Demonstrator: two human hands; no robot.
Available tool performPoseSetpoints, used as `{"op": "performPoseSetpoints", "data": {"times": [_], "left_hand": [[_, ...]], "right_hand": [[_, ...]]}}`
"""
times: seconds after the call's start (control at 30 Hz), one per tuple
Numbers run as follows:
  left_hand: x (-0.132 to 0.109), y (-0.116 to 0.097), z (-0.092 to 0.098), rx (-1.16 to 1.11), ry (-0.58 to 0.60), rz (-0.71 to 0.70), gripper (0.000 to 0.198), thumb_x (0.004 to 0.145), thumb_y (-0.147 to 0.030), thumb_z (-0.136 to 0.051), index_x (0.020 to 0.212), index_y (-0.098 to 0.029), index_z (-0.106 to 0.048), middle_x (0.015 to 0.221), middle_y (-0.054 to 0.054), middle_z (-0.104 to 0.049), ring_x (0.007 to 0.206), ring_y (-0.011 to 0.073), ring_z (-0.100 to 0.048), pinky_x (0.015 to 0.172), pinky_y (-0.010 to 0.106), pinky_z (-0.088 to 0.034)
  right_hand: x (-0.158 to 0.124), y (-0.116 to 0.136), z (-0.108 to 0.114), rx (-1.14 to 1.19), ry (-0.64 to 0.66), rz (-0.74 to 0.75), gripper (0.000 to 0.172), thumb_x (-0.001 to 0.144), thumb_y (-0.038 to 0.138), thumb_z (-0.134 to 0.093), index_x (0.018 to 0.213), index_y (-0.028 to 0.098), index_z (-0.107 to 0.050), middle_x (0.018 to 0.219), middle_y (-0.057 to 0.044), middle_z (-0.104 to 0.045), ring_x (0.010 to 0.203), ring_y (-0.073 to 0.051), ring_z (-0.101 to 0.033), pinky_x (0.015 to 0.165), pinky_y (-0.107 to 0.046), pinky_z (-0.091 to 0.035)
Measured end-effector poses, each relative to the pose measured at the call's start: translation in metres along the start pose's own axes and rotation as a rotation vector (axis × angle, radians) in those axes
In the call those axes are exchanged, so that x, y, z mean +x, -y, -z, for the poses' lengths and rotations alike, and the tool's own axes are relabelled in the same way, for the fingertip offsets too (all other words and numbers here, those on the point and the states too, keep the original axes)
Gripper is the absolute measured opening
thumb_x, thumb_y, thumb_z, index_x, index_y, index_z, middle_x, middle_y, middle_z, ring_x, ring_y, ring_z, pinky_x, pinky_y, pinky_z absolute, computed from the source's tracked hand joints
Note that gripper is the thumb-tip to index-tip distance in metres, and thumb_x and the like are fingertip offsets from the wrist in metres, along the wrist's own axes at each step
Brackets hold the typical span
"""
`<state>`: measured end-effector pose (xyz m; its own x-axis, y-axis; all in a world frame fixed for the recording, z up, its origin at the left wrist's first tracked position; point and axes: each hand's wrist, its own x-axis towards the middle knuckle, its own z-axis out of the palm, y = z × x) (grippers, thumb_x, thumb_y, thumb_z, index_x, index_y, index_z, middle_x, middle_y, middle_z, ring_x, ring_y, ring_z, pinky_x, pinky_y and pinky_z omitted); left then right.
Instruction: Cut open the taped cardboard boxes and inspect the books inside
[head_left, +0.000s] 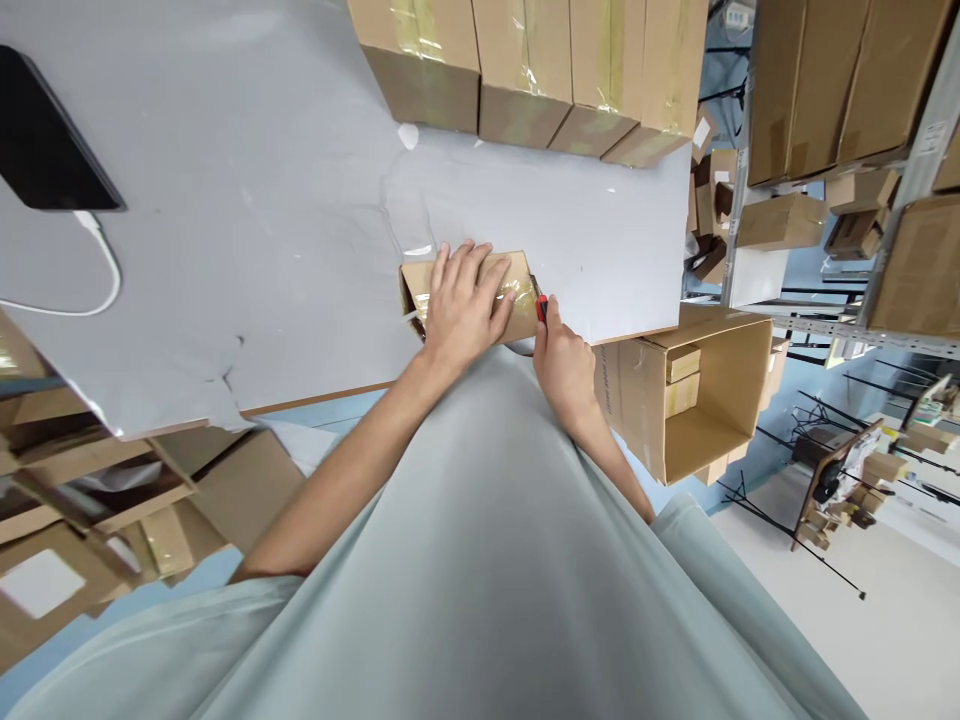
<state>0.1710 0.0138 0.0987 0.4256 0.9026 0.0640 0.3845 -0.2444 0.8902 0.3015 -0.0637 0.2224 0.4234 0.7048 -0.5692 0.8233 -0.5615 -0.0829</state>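
A small cardboard box with shiny clear tape across its top lies at the near edge of the table. My left hand rests flat on its top, fingers stretched out and slightly apart. The box's left end appears to stand open beside that hand. In my closed right hand is a cutter knife with a red and black handle. Its tip is at the box's right end; whether the blade has gone into the cardboard I cannot tell.
Taped cartons stand in a row at the table's back. Right of the table, an open carton holds smaller boxes. A phone with a white cable lies on the left. Shelves with boxes line the right side.
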Motion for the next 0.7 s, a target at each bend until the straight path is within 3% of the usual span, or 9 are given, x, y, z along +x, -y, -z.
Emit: {"op": "performPoseSetpoints", "data": {"times": [0.2,0.4,0.5,0.7], "left_hand": [[-0.001,0.001,-0.003,-0.039,-0.018,0.008,0.05,0.11,-0.062,-0.059,0.153,-0.038,-0.067,0.164,0.01,-0.067,0.167,0.0374,-0.049,0.145,0.071,-0.023],[-0.005,-0.004,-0.008,-0.032,0.023,0.017,0.047,0.113,-0.059,-0.053,0.151,-0.037,-0.068,0.164,0.01,-0.068,0.165,0.0375,-0.052,0.144,0.073,-0.022],[-0.005,-0.006,-0.009,-0.021,-0.001,-0.006,0.047,0.114,-0.06,-0.05,0.153,-0.038,-0.067,0.161,0.01,-0.07,0.162,0.0353,-0.055,0.145,0.07,-0.023],[-0.01,-0.007,-0.009,-0.006,0.01,-0.016,0.047,0.114,-0.057,-0.054,0.155,-0.038,-0.065,0.161,0.011,-0.069,0.161,0.0351,-0.055,0.145,0.068,-0.023]], "right_hand": [[0.001,0.021,-0.008,-0.059,-0.058,-0.008,0.068,0.118,0.025,-0.044,0.184,0.016,-0.029,0.109,-0.019,-0.083,0.101,-0.033,-0.086,0.092,-0.045,-0.069],[-0.009,0.02,0.002,-0.126,-0.009,-0.052,0.069,0.113,0.015,-0.046,0.182,0.014,-0.035,0.103,-0.02,-0.084,0.1,-0.034,-0.086,0.087,-0.042,-0.07],[-0.011,0.027,0.009,-0.128,-0.019,-0.048,0.071,0.111,0.009,-0.046,0.182,0.015,-0.036,0.107,-0.021,-0.085,0.101,-0.034,-0.086,0.088,-0.042,-0.07],[-0.023,0.031,0.015,-0.164,0.086,-0.127,0.068,0.11,0.003,-0.044,0.177,0.012,-0.046,0.113,-0.024,-0.085,0.101,-0.032,-0.088,0.088,-0.04,-0.07]]}}
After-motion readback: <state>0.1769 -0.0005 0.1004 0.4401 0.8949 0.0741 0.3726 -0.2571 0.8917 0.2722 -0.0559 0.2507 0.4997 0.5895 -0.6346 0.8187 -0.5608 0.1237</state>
